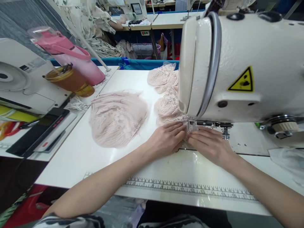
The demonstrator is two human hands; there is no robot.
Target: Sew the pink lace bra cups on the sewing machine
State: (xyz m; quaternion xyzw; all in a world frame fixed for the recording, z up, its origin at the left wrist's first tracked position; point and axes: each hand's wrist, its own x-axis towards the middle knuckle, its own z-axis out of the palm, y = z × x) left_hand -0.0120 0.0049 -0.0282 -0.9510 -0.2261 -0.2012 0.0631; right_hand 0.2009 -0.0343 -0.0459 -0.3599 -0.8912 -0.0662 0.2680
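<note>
White table [76,158]: near edge crosses low in view, left edge slants toward the person, blue cloth [152,64] lines the far edge. White surface shows between the two lots of lace and from them to the near edge, where a printed ruler [190,190] runs. Sewing machine [256,53]: bulky head bounds the right side; low gap beneath it at the hands. Lace pile [118,120]: pale pink, sheer, rounded, wrinkled, lying left of the machine. Worked lace [167,106]: same pink, openwork, bunched, partly behind the machine head, reaching the hands. Left hand [167,139]: fingers together, laid flat on lace. Right hand [209,144]: fingers together, outstretched, tips at lace. Pinching: cannot tell.
</note>
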